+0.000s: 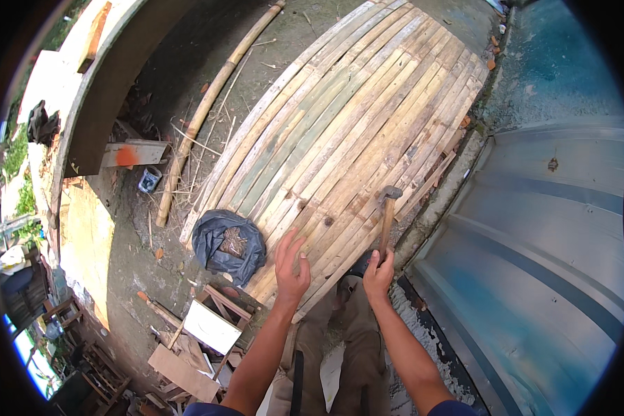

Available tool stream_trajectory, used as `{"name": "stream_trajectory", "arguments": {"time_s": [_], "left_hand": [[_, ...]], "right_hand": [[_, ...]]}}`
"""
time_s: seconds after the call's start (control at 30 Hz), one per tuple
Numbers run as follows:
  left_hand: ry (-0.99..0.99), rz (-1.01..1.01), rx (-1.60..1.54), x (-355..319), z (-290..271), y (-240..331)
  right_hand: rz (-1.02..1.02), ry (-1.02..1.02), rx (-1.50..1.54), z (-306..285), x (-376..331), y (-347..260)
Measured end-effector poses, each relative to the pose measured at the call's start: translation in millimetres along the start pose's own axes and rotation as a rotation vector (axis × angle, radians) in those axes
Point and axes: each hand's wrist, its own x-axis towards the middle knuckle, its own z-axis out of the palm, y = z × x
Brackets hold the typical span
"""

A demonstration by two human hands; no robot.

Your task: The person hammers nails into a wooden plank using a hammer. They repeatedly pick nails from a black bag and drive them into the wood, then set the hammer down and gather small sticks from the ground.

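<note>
The person's left hand (291,267) and right hand (378,276) are bare, forearms uncovered, with dark blue sleeves (208,409) and khaki trousers (353,347).

Dark plastic bag (227,244) on ground beside slats; small labelled can (148,179) farther left.

You press on a panel of split bamboo slats (353,132), matt, dry, streaked green and tan. Your hammer (387,218) has a wooden handle and dull metal head. The black bag (215,243) is crinkled plastic.
</note>
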Motion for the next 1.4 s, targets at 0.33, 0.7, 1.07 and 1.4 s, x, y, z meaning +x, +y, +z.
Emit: {"name": "stream_trajectory", "arguments": {"time_s": [0.33,0.7,1.07,1.4], "left_hand": [[0.471,-0.391,0.382,15.0,-166.4,-91.2],[0.338,-0.465,-0.004,6.2,-150.6,-114.3],[0.163,-0.427,-0.303,-30.6,-125.0,2.4],[-0.414,-0.382,0.087,-79.8,-38.1,18.5]], "right_hand": [[-0.128,-0.285,-0.228,39.9,-25.8,-52.2],[-0.475,-0.939,-0.347,86.7,-105.4,-157.7],[-0.422,-0.928,0.06,52.6,-45.0,-177.4],[-0.119,-1.01,0.038,-17.0,-35.4,-129.2]]}}
